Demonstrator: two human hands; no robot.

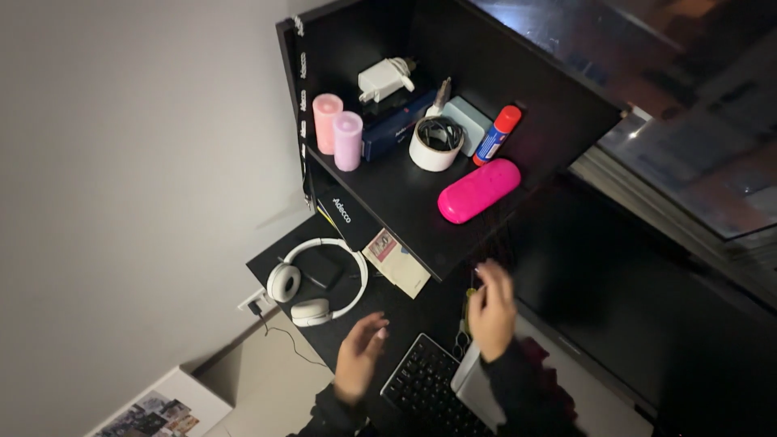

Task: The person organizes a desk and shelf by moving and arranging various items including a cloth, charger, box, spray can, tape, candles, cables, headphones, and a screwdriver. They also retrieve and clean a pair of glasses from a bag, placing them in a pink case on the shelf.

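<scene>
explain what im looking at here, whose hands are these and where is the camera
There is no machine: a person wears one camera on the head, so the single picture looks down at their own two bare hands. The left hand hovers open above the black desk, near a dark keyboard. The right hand is raised beside the shelf edge, fingers loosely spread. Neither hand seems to hold anything. White headphones lie on the desk. On the black shelf above stand two pink candles, a white cup, a glue stick and a bright pink case.
</scene>
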